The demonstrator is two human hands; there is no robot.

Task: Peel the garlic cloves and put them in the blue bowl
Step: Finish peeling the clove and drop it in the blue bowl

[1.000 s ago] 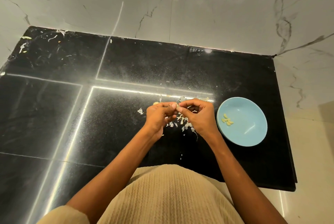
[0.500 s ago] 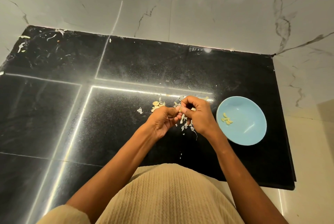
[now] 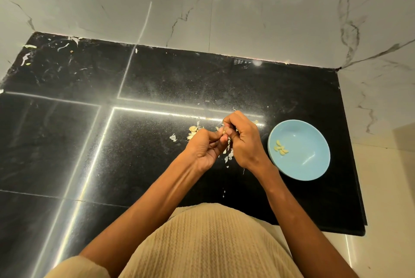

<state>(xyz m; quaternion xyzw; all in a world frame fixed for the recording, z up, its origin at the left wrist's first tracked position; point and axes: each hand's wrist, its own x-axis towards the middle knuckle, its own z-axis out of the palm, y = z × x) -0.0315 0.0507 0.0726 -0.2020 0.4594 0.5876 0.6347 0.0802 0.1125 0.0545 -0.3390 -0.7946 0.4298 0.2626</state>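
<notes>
Fingers of both the left hand (image 3: 207, 147) and right hand (image 3: 243, 140) are curled in, pinching one garlic clove (image 3: 224, 131) between them, just left of the blue bowl (image 3: 314, 165) holding a few peeled cloves (image 3: 281, 147). Probably light, firm, slick once bare; I'd grip the ends. Papery skins (image 3: 229, 156) litter the glossy black counter (image 3: 157, 80) below a marble wall (image 3: 224, 8).

Bowl (image 3: 314, 165) at centre right holds peeled cloves (image 3: 280, 147). Both hands (image 3: 224, 140) meet just left of it, above scattered skins (image 3: 229, 156).
</notes>
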